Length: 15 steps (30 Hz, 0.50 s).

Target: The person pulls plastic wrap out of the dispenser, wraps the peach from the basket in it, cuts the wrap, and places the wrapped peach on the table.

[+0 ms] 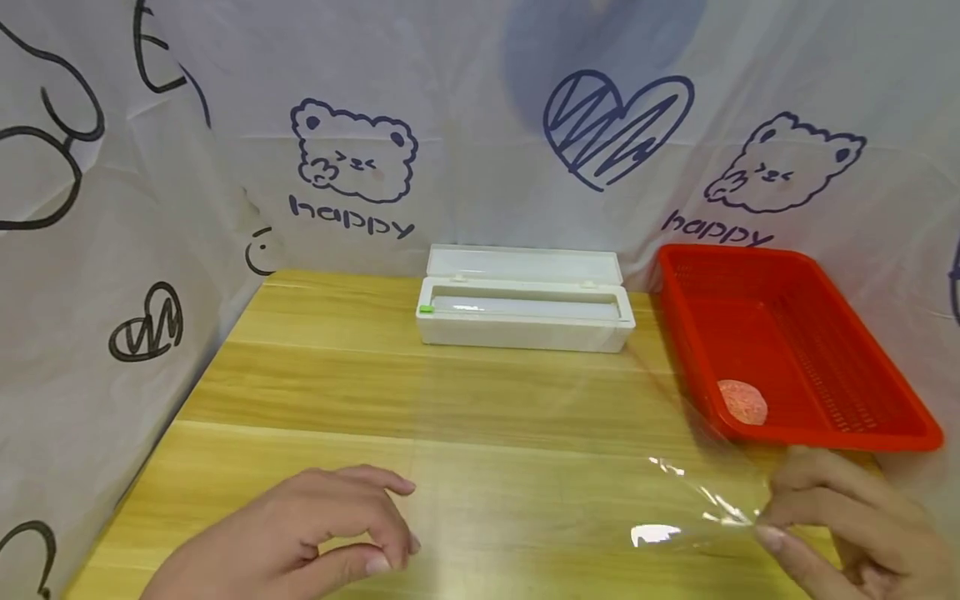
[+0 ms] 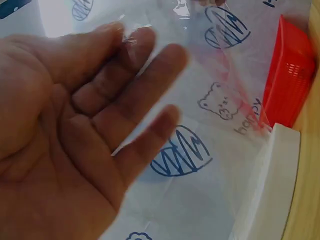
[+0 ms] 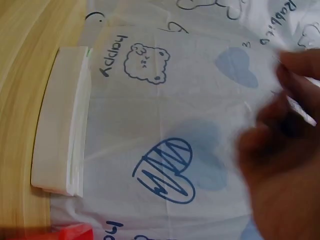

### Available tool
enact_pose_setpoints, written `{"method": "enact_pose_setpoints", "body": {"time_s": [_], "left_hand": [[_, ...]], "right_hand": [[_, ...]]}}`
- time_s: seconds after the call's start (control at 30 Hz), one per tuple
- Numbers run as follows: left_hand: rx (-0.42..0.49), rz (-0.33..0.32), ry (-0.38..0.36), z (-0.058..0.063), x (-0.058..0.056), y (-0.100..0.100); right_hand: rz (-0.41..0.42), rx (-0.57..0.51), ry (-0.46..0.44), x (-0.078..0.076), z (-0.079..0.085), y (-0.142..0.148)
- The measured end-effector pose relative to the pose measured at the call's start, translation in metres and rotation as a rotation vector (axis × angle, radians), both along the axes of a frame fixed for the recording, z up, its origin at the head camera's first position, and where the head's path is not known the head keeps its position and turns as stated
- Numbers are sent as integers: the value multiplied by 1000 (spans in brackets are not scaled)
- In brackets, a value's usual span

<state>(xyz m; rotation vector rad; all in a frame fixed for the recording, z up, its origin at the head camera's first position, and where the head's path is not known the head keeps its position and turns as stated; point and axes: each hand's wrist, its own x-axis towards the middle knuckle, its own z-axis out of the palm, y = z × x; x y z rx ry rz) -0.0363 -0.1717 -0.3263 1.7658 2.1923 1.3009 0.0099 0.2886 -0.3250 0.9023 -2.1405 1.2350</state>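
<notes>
Pinching a corner of the clear film sheet [image 1: 585, 467], the right hand [image 1: 840, 525] grip holds it taut from the dispenser box [image 1: 525, 310] beyond, while the left hand [image 1: 300, 533] hovers slack and empty at the opposite edge; judged mid-draw, cutting the sheet free appears next.

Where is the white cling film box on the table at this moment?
In the head view, the white box sits at the far middle of the wooden table, lid open against the printed backdrop, just left of the red basket.
</notes>
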Motion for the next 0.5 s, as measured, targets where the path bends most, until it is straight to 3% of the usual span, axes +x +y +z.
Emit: {"method": "enact_pose_setpoints", "body": {"time_s": [0.03, 0.17, 0.23, 0.3, 0.4, 0.5], "left_hand": [[-65, 9, -26, -3, 1, -2], [-293, 24, -124, -17, 1, -5], [-366, 31, -146, -27, 1, -3], [-417, 31, -168, -37, 0, 2], [-485, 43, -172, -50, -1, 9], [-527, 46, -168, -60, -2, 15]], "right_hand": [[22, 144, -144, 2, -2, 7], [244, 554, -536, -12, -20, 26], [354, 650, -568, -21, -34, 25], [394, 733, -587, -26, -45, 18], [386, 809, -592, -28, -59, 3], [316, 854, -758, -25, -66, -9]]}}
